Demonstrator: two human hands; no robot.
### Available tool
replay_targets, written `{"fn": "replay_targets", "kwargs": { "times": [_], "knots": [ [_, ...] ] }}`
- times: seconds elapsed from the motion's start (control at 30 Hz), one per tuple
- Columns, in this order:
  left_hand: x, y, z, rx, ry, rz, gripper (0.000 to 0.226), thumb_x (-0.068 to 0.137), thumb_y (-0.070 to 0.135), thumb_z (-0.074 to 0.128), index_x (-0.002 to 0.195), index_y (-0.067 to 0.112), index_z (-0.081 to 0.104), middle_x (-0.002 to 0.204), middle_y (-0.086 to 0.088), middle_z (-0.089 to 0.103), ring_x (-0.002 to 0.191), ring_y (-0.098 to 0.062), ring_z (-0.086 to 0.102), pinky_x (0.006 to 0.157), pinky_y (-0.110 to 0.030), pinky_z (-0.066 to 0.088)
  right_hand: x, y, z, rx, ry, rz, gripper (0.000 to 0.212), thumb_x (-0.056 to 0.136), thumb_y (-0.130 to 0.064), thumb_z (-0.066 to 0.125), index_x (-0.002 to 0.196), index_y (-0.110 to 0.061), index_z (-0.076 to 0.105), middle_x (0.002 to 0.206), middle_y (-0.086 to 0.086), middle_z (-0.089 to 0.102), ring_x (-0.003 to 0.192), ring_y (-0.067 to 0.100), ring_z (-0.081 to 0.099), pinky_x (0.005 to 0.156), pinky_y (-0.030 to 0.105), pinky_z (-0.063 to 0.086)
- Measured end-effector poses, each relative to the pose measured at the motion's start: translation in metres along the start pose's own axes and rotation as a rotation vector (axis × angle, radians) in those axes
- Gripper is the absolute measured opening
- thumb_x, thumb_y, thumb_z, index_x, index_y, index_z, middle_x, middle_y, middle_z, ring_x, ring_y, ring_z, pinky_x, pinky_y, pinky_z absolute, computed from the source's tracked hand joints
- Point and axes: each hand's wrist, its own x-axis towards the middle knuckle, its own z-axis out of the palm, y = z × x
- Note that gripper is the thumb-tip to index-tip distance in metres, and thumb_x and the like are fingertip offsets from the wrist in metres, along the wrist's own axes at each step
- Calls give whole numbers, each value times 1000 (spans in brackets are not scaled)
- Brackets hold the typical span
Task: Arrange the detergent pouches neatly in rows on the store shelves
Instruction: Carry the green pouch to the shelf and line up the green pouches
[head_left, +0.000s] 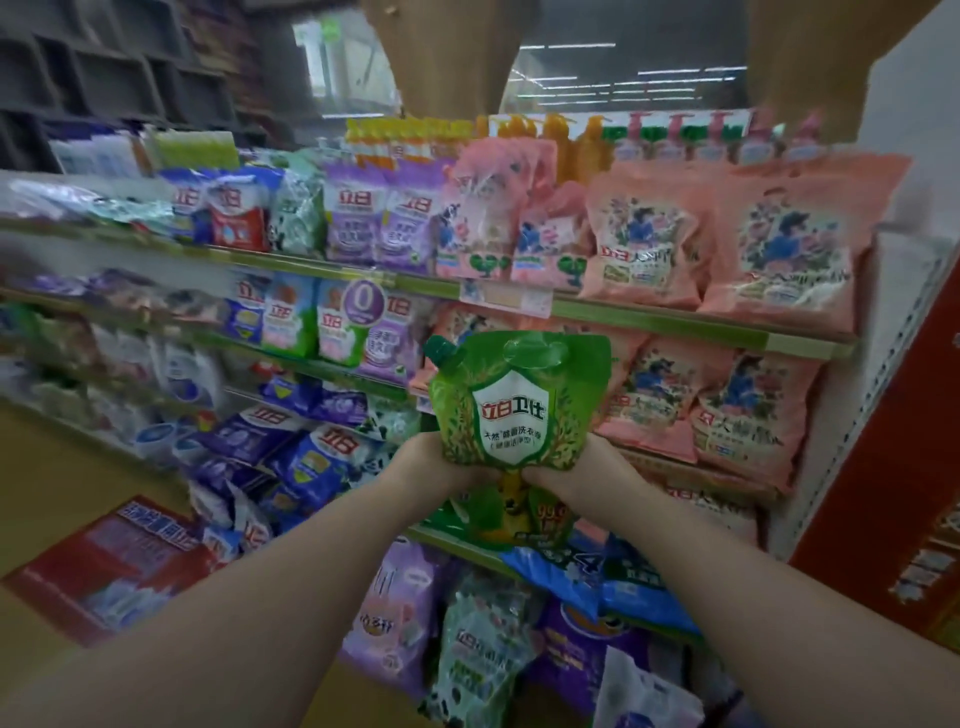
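Observation:
A green detergent pouch (514, 400) with a spout cap at its upper left and a white shield label stands upright in front of the shelves. My left hand (431, 462) grips its bottom left corner and my right hand (582, 470) grips its bottom right corner. Behind and below it another green pouch (511, 514) lies on a shelf edge, partly hidden by my hands. Pink pouches (644, 244) fill the shelves to the right, purple pouches (379, 223) and blue ones (311, 462) fill the left.
Green-edged shelves (649, 317) run in tiers from left to right. Loose purple, teal and blue pouches (483, 639) are heaped at the bottom. A red display stand (893, 514) is at the right. A red poster (109, 566) lies on the tan floor at the left.

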Motion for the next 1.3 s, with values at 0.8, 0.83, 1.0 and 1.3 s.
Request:
{"fn": "replay_targets", "kwargs": {
  "times": [0.8,0.83,1.0,1.3],
  "knots": [
    [-79,-136,-331,-43,446,-98,41,79,33,88,117,25,75,97,20,74,81,6,66,67,-11,53,148,-288,227,125,-289,-314,47,85,-47,77,130,-41,64,118,-14,68,107,13,63,85,31,50],
    [-84,-141,-342,-52,474,-108,38,79,33,88,114,26,75,87,27,71,74,11,63,61,-7,50,153,-299,237,147,-309,-319,46,84,-47,78,127,-42,65,114,-15,67,104,11,63,83,30,49],
    [-107,-161,-389,-54,603,-186,42,80,32,87,119,21,74,109,4,76,101,-17,70,90,-34,57,181,-352,288,229,-422,-380,31,83,-46,81,106,-55,63,105,-22,65,96,6,61,86,34,53],
    [-96,-196,-470,-75,883,-279,26,77,28,88,97,30,72,86,15,71,63,9,66,46,-7,46,264,-438,363,283,-627,-585,31,84,-42,80,112,-47,68,107,-19,71,103,14,65,90,37,56]
  ]
}}
